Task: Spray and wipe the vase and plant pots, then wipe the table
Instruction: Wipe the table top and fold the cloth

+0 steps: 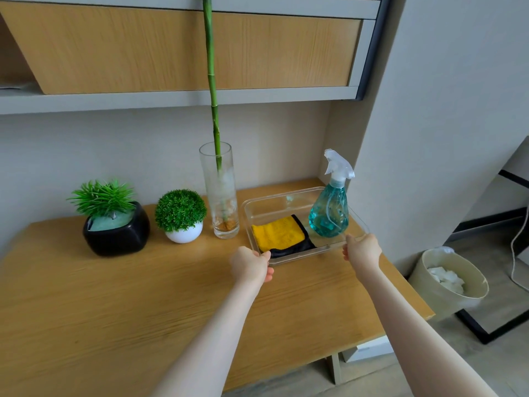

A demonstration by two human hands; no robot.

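A clear plastic tray (274,199) sits at the right back of the wooden table (114,305). Inside it lie a folded yellow and black cloth (279,233) and a teal spray bottle (330,210) with a clear trigger head. My left hand (250,265) grips the tray's near left corner and my right hand (362,249) grips its near right corner. Left of the tray stands a tall glass vase (221,202) with a bamboo stalk. Further left are a white round pot (184,234) with a green ball plant and a black pot (117,234) with a spiky plant.
A wooden cabinet with grey shelves (183,50) hangs above the table. A wall corner (369,167) stands just right of the tray. On the floor at the right is a beige bin (449,285) holding white tissues.
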